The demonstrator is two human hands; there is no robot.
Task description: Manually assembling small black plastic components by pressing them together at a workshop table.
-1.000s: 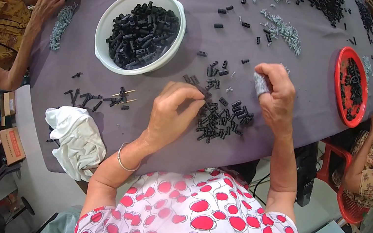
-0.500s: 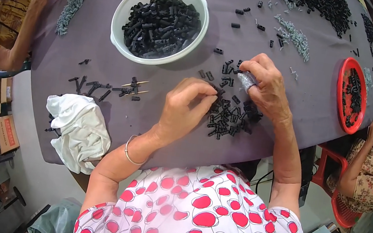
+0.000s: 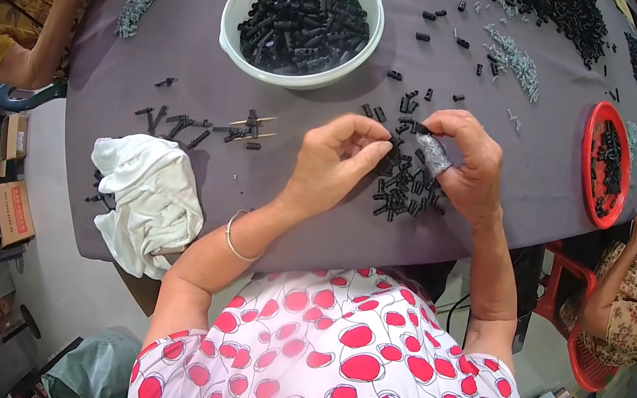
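Observation:
My left hand is closed in a pinch above the table. Whatever sits between its thumb and forefinger is too small to make out. To its right, my right hand pinches a small black plastic part between its fingertips. A silvery wrapping covers one of that hand's digits. The two pinches face each other, a short gap apart. Under and between them lies a loose pile of small black plastic parts, with several more parts just beyond.
A white bowl full of black parts stands beyond my left hand. Left lie black pieces with wooden sticks and a white cloth. Silvery screws and a red tray are right. Other people sit around the table.
My hands have come closer together, the left one moving up and right toward the right one. The whole view has shifted slightly, so the bowl and cloth appear farther right and higher.

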